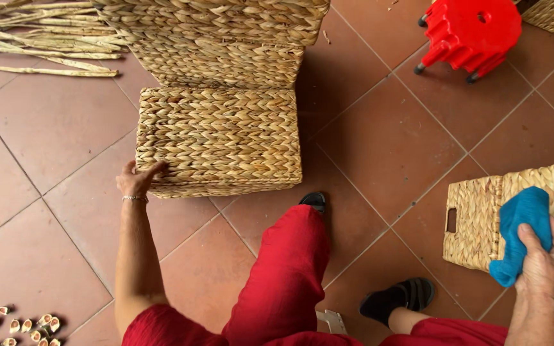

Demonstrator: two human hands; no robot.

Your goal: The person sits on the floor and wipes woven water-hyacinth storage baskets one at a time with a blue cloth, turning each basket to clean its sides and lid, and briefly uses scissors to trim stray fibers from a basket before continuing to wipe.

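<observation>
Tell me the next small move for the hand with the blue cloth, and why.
Probably draw the right hand and its crumpled blue cloth across the top of the flat woven straw basket with the cut-out handle. The cloth already lies pressed on that basket, while the left hand only touches the edge of the stacked woven straw baskets further off.

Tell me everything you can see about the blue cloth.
The blue cloth is soft, bright teal fabric, crumpled and folded. It lies against a woven straw basket with a cut-out handle slot, at the right of the view. The right hand presses it there, thumb over its middle; its lower end hangs below the hand.
</observation>
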